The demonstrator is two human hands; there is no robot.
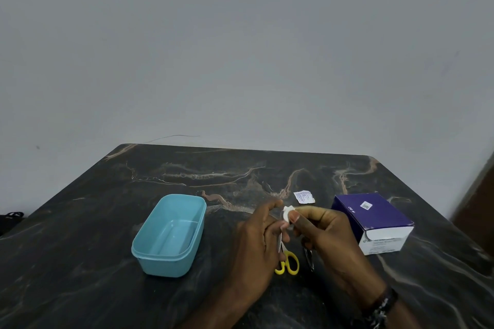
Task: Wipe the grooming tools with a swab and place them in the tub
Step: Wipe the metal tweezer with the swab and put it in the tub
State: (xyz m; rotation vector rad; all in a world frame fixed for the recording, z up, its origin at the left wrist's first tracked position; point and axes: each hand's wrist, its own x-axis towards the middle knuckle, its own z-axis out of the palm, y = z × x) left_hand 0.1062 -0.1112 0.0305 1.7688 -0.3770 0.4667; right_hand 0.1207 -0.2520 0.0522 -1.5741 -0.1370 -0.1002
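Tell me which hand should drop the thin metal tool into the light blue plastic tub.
Left. The left hand already holds the thin metal tool and is nearer the light blue plastic tub; the right hand pinches the white swab.

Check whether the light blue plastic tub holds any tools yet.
Empty: the light blue plastic tub shows only its bare floor, with no lid on.

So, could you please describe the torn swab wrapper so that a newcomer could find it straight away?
Start from the dark marbled table and find the purple-and-white cardboard box on its right side. Just left of the box's far corner lies the small torn white paper wrapper, flat, with fine print; it is the only loose scrap there.
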